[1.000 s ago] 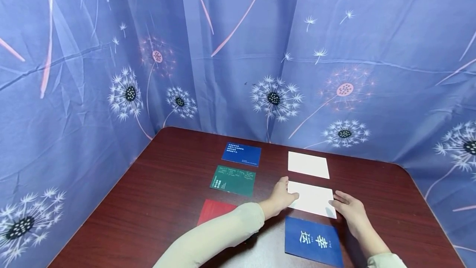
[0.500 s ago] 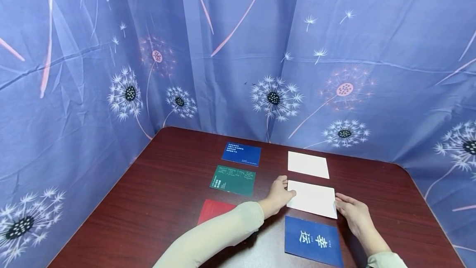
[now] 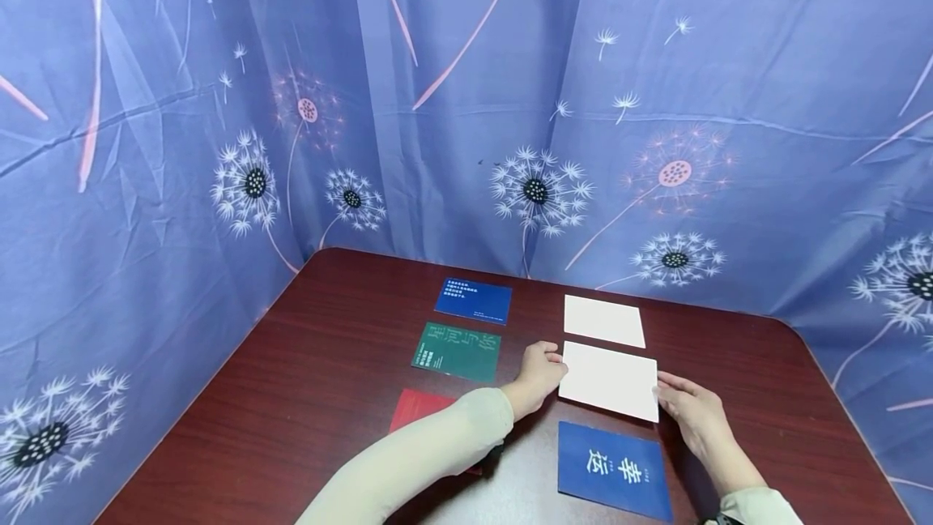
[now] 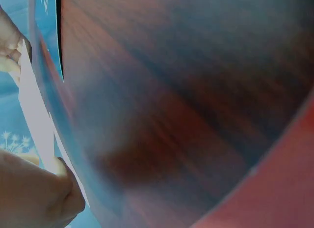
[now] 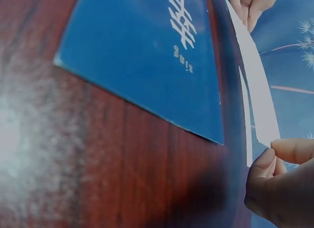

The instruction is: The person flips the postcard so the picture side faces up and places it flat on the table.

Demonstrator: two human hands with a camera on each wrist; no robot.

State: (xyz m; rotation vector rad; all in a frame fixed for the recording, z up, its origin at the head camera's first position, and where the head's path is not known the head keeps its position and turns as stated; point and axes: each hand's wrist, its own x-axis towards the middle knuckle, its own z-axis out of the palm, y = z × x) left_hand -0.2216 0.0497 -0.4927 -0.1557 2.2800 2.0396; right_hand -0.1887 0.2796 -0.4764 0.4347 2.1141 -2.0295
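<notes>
A blank white card (image 3: 609,382) is held between both hands, lifted off the tabletop. My left hand (image 3: 538,376) pinches its left edge; in the left wrist view that hand (image 4: 41,191) has thumb and fingers on the card (image 4: 37,110). The right hand (image 3: 696,418) pinches the opposite edge, and in the right wrist view its thumb and forefinger meet on the corner of the card (image 5: 257,90). Behind it lies a second white card (image 3: 603,321). Nearer me rests a blue card (image 3: 614,470) with large white characters, also seen in the right wrist view.
To the left, a column of cards lies on the dark red wooden table (image 3: 306,395): a blue one (image 3: 474,301), a green one (image 3: 457,352) and a red one (image 3: 419,407) partly covered by my left sleeve. A blue dandelion-print curtain (image 3: 452,144) stands behind.
The white card between my hands has come up off the table. My left hand has shifted slightly left and up with it; the other cards stay put.
</notes>
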